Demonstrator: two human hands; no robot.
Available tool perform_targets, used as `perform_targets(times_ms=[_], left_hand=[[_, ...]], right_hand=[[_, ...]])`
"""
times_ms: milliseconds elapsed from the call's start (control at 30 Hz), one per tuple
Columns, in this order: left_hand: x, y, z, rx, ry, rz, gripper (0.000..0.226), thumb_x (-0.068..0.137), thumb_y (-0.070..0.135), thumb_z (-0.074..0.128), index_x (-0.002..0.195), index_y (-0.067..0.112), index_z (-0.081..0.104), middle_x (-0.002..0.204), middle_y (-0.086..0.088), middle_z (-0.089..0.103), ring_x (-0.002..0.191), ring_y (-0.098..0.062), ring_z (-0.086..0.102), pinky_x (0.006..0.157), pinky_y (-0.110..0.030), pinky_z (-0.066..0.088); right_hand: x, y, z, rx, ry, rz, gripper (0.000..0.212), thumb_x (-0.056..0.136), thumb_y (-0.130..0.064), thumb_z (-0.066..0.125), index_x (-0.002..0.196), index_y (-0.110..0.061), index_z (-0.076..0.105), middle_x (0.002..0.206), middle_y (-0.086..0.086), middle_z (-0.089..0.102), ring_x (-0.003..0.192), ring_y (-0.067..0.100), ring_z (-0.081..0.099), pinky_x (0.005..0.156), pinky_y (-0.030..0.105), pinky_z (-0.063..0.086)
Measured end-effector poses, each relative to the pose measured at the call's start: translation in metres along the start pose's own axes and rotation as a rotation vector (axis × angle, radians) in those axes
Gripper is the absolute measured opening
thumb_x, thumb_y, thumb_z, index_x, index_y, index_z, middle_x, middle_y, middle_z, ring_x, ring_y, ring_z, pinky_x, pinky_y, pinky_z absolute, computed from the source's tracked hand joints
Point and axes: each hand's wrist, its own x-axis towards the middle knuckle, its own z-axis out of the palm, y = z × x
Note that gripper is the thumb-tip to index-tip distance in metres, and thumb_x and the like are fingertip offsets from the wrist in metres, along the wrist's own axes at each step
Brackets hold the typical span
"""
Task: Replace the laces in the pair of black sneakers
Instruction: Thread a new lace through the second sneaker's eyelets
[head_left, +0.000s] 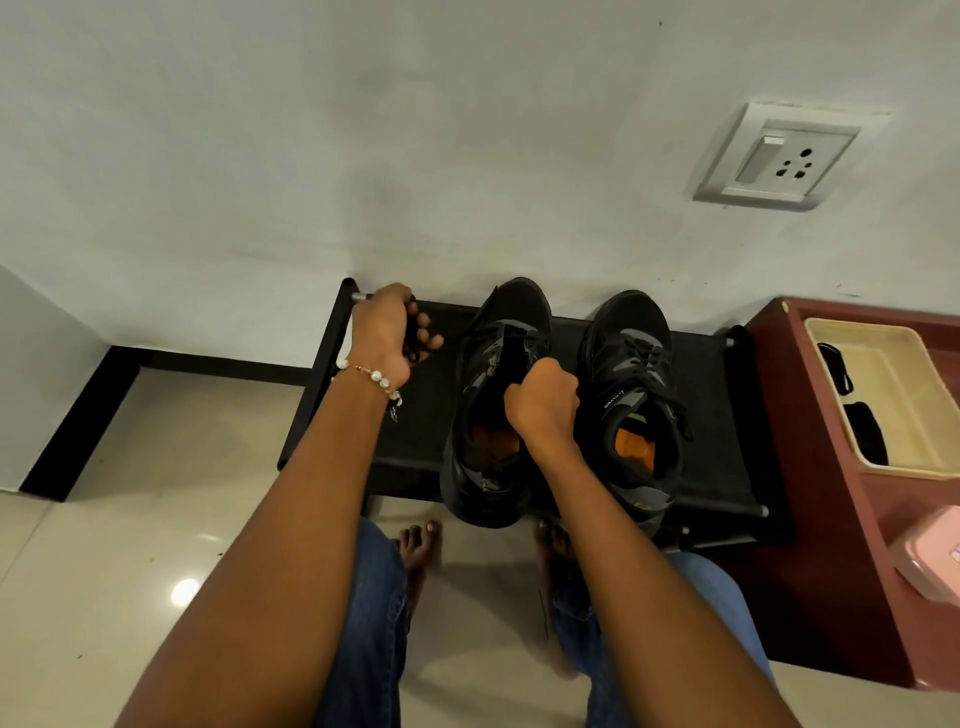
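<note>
Two black sneakers with orange insoles stand side by side on a low black rack (706, 415). The right sneaker (631, 395) is fully laced with black laces. The left sneaker (493, 415) leans slightly, its tongue area open. My right hand (543, 402) grips the tongue or upper edge of the left sneaker at its opening. My left hand (387, 327), wearing a bead bracelet, is raised to the left of the shoe with its fingers curled round a black lace (413, 332) that runs toward the left sneaker's eyelets.
A dark red cabinet (831, 519) stands right of the rack, holding a cream tray (883, 364) and a pink box (930, 561). A wall with a socket (779, 156) is just behind. My bare feet (421, 545) and jeans are on the tiled floor (156, 519).
</note>
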Motion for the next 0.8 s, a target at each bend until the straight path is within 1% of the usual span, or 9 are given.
perform_targets(times_ms=[67, 167, 267, 333, 400, 467, 533, 667, 800], left_hand=[[0.004, -0.006, -0.002, 0.362, 0.059, 0.044, 0.030, 0.095, 0.036, 0.051, 0.078, 0.012, 0.056, 0.065, -0.004, 0.062, 0.051, -0.017, 0.056, 0.062, -0.032, 0.050], [0.008, -0.016, -0.005, 0.996, 0.114, 0.176, 0.037, 0.094, 0.041, 0.057, 0.090, 0.005, 0.058, 0.074, -0.007, 0.067, 0.084, -0.025, 0.064, 0.076, -0.036, 0.050], [0.011, -0.022, -0.003, 1.399, 0.262, 0.369, 0.040, 0.089, 0.038, 0.066, 0.106, 0.003, 0.061, 0.107, -0.017, 0.062, 0.109, -0.040, 0.056, 0.090, -0.049, 0.048], [0.019, -0.022, 0.003, 1.378, 0.224, 0.560, 0.038, 0.086, 0.034, 0.069, 0.114, 0.007, 0.065, 0.114, -0.018, 0.063, 0.112, -0.041, 0.056, 0.091, -0.050, 0.049], [0.025, -0.023, 0.011, 1.324, 0.035, 0.681, 0.032, 0.085, 0.030, 0.070, 0.116, 0.019, 0.069, 0.116, -0.013, 0.066, 0.112, -0.035, 0.058, 0.093, -0.049, 0.050], [0.026, -0.028, 0.015, 1.382, -0.036, 0.730, 0.023, 0.086, 0.030, 0.069, 0.108, 0.024, 0.073, 0.110, -0.008, 0.069, 0.108, -0.031, 0.061, 0.089, -0.050, 0.052], [0.025, -0.031, 0.017, 1.435, 0.011, 0.764, 0.015, 0.088, 0.033, 0.067, 0.093, 0.022, 0.075, 0.100, -0.005, 0.070, 0.101, -0.028, 0.062, 0.088, -0.050, 0.051], [0.026, -0.026, 0.020, 1.331, 0.043, 0.633, 0.029, 0.091, 0.032, 0.057, 0.078, 0.007, 0.068, 0.084, -0.007, 0.067, 0.087, -0.026, 0.060, 0.088, -0.041, 0.036], [0.023, -0.014, 0.015, 1.060, -0.039, 0.525, 0.030, 0.091, 0.031, 0.058, 0.077, 0.007, 0.069, 0.066, 0.002, 0.069, 0.071, -0.014, 0.060, 0.092, -0.048, 0.046]], right_hand=[[-0.001, -0.001, 0.001, -0.011, -0.001, -0.012, 0.015, 0.089, -0.006, 0.057, 0.099, -0.007, 0.046, 0.090, 0.016, 0.051, 0.069, 0.023, 0.045, 0.041, 0.022, 0.025], [0.000, -0.002, -0.001, -0.049, -0.010, -0.015, 0.025, 0.090, -0.005, 0.056, 0.096, -0.010, 0.032, 0.085, 0.011, 0.043, 0.054, 0.015, 0.032, 0.040, 0.022, 0.020], [0.000, -0.004, -0.004, -0.057, -0.011, -0.037, 0.019, 0.089, -0.003, 0.054, 0.093, -0.009, 0.037, 0.089, 0.013, 0.044, 0.065, 0.023, 0.041, 0.042, 0.023, 0.020], [-0.001, -0.006, -0.006, -0.065, -0.012, -0.056, 0.016, 0.089, -0.003, 0.053, 0.092, -0.008, 0.039, 0.091, 0.014, 0.045, 0.074, 0.027, 0.043, 0.043, 0.024, 0.022], [-0.002, -0.007, -0.008, -0.061, -0.021, -0.061, 0.012, 0.090, -0.003, 0.053, 0.093, -0.007, 0.042, 0.093, 0.016, 0.046, 0.076, 0.027, 0.044, 0.047, 0.026, 0.028], [-0.003, -0.008, -0.009, -0.064, -0.023, -0.060, 0.009, 0.090, -0.003, 0.053, 0.096, -0.005, 0.047, 0.096, 0.018, 0.049, 0.077, 0.027, 0.044, 0.053, 0.031, 0.034], [-0.003, -0.007, -0.009, -0.068, -0.019, -0.067, 0.012, 0.090, -0.003, 0.053, 0.093, -0.007, 0.042, 0.094, 0.016, 0.046, 0.073, 0.026, 0.043, 0.048, 0.027, 0.030], [-0.005, -0.005, -0.010, -0.052, -0.022, -0.061, 0.016, 0.091, -0.003, 0.053, 0.092, -0.007, 0.038, 0.092, 0.013, 0.044, 0.069, 0.024, 0.042, 0.043, 0.023, 0.021], [-0.004, -0.006, -0.010, -0.032, -0.017, -0.045, 0.016, 0.091, -0.004, 0.054, 0.088, -0.009, 0.040, 0.089, 0.013, 0.046, 0.058, 0.017, 0.037, 0.043, 0.021, 0.022]])
